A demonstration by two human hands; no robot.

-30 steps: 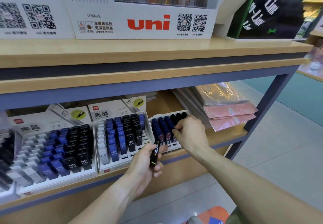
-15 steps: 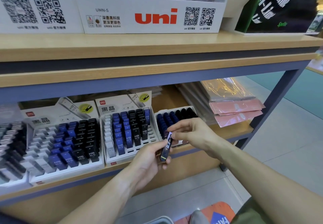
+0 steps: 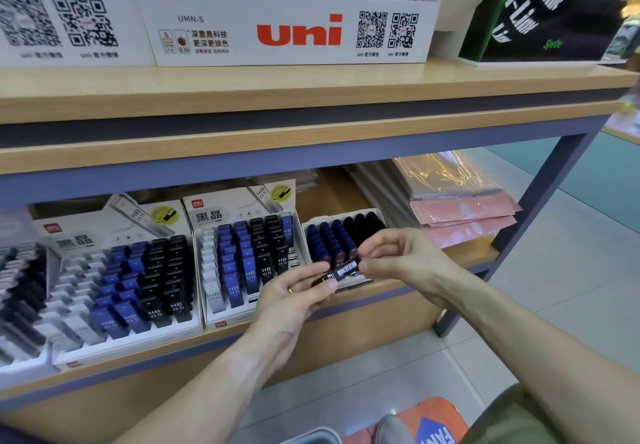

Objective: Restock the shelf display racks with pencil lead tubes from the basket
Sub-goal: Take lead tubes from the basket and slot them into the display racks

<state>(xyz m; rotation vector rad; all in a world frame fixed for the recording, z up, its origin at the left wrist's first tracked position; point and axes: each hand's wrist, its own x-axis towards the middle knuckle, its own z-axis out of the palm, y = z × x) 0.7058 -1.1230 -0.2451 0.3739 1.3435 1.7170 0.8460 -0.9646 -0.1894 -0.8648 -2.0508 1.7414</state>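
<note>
Both hands meet on one black lead tube [image 3: 341, 270], held lying nearly level in front of the right-hand display rack [image 3: 341, 236]. The right hand [image 3: 398, 260] pinches the tube's right end between thumb and fingertips, its remaining fingers loosely bent above. The left hand [image 3: 294, 296] grips the tube's left end, thumb on top and fingers curled beneath; a ring shows on one finger. A white barcode label faces up on the tube between the two grips.

Just behind the tube, the right-hand display rack stands on the lower shelf [image 3: 464, 256], filled with rows of dark blue and black tubes. To the left of that rack sits the middle rack [image 3: 249, 256], with white, blue and black tubes marked HB 0.5. Further left of it is a wider rack [image 3: 121, 288] with the same colours. To the right of the right-hand rack lie pink packets [image 3: 464, 215] in clear wrap. Above it, on the upper shelf [image 3: 311, 90], stands a white uni display box [image 3: 294, 35].
</note>
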